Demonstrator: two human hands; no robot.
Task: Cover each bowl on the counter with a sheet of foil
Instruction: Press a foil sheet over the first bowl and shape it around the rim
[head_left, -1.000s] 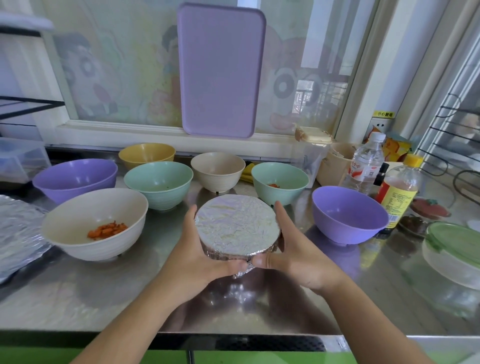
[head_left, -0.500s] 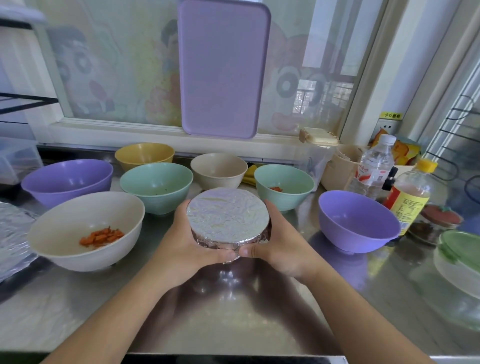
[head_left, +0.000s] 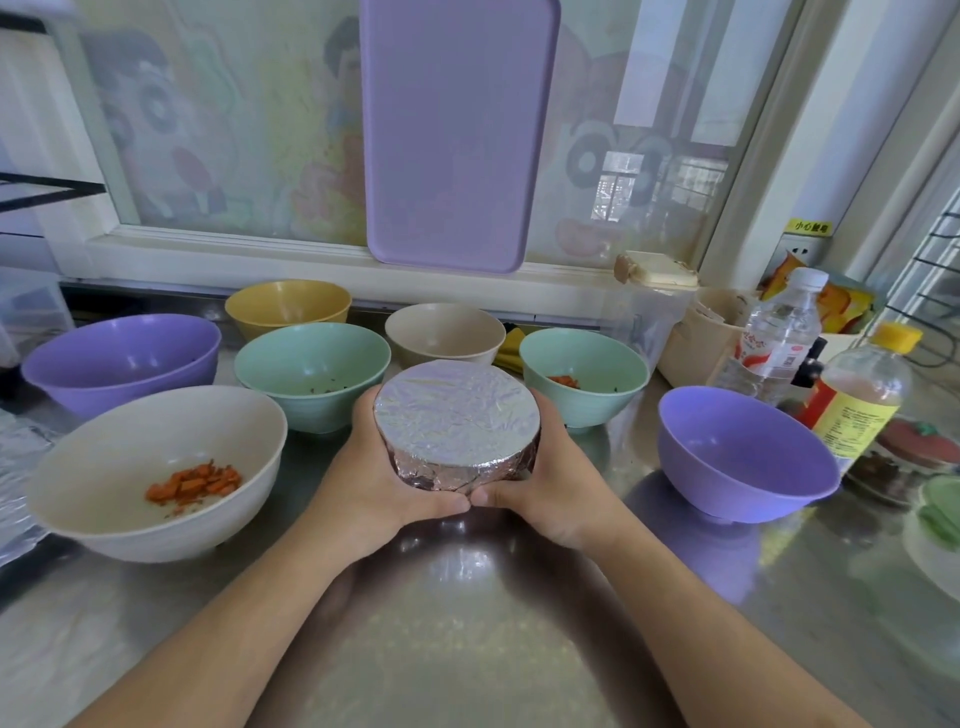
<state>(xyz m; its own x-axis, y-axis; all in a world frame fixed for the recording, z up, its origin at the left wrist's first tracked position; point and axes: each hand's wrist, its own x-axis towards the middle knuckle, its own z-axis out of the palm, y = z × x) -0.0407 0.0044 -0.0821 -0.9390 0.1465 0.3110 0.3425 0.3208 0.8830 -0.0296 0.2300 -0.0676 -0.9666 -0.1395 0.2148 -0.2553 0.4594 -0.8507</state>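
Both hands cupped round foil-covered bowl (head_left: 456, 415), L grip (head_left: 374, 480) & R grip (head_left: 545, 480) curled (thumbs touching)

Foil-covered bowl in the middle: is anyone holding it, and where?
Yes. Left hand and right hand grip the round foil-covered bowl by its crimped sides, thumbs meeting at the front.

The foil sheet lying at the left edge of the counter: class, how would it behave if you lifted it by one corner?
The foil sheet looks thin and crinkled, so it would probably droop and crease. It is likely very light. It moulded tightly around the covered bowl, so it should hold whatever shape it is pressed into.
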